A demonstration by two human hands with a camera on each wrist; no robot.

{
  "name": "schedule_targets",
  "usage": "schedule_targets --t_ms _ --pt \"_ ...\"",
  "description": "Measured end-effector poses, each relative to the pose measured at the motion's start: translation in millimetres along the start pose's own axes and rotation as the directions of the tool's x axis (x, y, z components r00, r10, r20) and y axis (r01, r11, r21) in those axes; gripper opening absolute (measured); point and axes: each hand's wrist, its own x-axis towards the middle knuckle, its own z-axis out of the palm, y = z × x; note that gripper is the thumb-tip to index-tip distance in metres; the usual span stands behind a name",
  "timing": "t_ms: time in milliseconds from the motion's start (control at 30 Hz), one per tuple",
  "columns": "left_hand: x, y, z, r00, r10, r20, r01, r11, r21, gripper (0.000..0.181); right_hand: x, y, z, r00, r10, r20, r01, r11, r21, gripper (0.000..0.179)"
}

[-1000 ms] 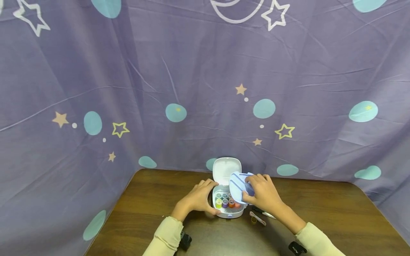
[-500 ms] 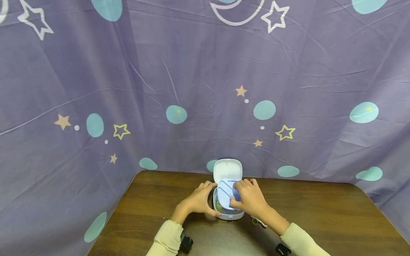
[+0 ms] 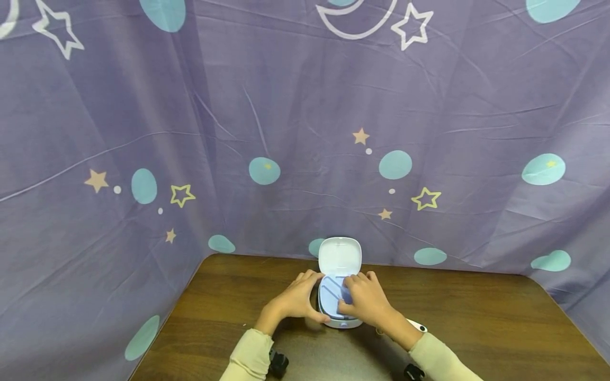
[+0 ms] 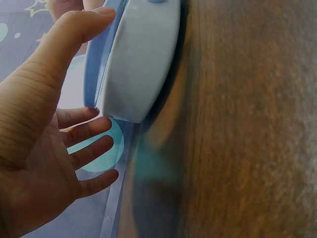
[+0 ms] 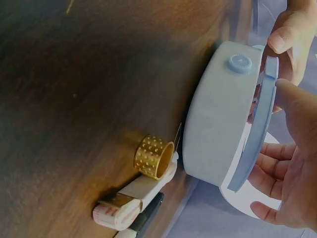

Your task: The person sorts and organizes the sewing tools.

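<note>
Pinching pale-blue tray (image 3: 332,297) in right hand (image 3: 365,298), directly over white box (image 3: 352,324) and in front of raised lid (image 3: 340,256). Spanning box's left side with left hand (image 3: 296,298), thumb and fingers spread apart. Noting gold dotted ring (image 5: 148,154) near box on wooden table (image 3: 467,317).

Box (image 5: 213,114), tray (image 5: 255,139): smooth plastic; thimble (image 5: 147,154): dimpled, shiny metal; desk (image 3: 476,317): wood-grained, slight sheen; curtain (image 3: 305,106): creased matt cloth
</note>
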Motion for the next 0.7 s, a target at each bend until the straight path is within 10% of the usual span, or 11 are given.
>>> schedule_targets --t_ms 700 --pt "2.3 -3.4 7.1 1.000 -0.013 -0.008 0.013 1.000 0.021 0.105 -1.6 -0.3 8.2 1.000 -0.026 -0.007 0.026 0.999 -0.042 0.029"
